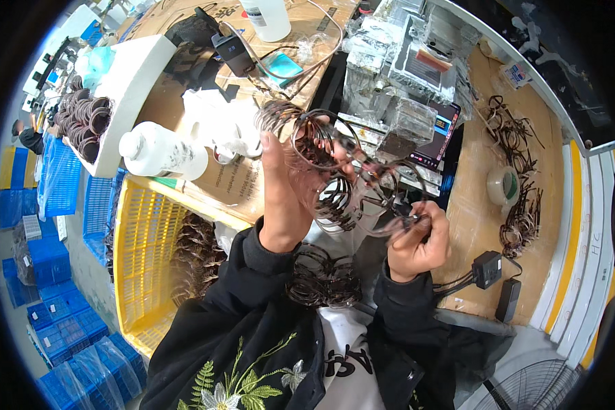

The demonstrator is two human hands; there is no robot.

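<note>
Raised in front of my chest, my left hand (283,181) is closed round a stack of dark brown, tortoiseshell-like eyeglass frames (278,116), their round rims fanned out. At its right, my right hand (420,246) pinches the end of an eyeglass frame (417,179) whose rims reach toward the stack. Motion blurs this part, so I cannot tell whether that frame is apart from the others. Below my hands, a pile of similar frames (324,277) lies by my lap. More eyeglass frames (516,147) lie in clusters on the bench at right.
At left stand a yellow basket (140,239) of dark frames, a white bottle (167,152) and a white foam tray (140,75). A plastic-wrapped machine (396,89) stands ahead. A tape roll (503,186) and black adapter (487,269) sit at right, above a fan (540,389).
</note>
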